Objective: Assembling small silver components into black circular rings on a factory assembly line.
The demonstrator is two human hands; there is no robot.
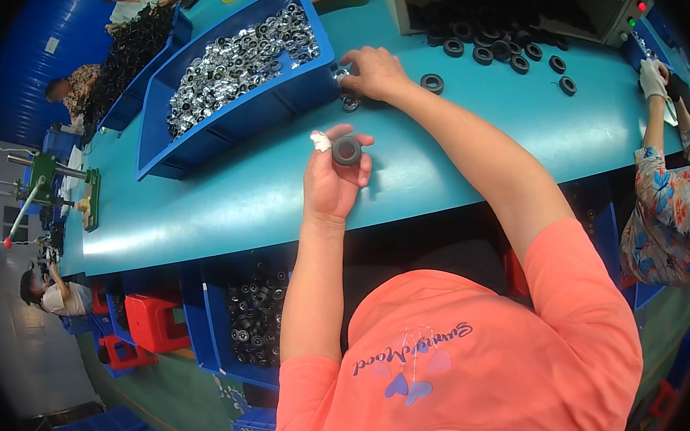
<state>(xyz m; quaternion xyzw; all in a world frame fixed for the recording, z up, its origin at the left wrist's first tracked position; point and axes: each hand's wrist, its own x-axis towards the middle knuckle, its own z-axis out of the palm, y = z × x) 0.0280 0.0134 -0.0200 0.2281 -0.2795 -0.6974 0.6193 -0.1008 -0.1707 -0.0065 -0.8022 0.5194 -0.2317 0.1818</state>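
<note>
Ring (347,150) pinched in left hand (333,180) | right hand (376,72) fingertips hidden, grip unclear

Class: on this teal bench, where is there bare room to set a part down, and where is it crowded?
Bare: teal table left of the left hand, below the blue bin; also right of the right hand. Crowded: black rings by the machine, far edge.

small white rectangular label (52,45) on the blue wall at far left, grey control panel (630,17) with red and green buttons at top right, no packages or screens visible
</note>
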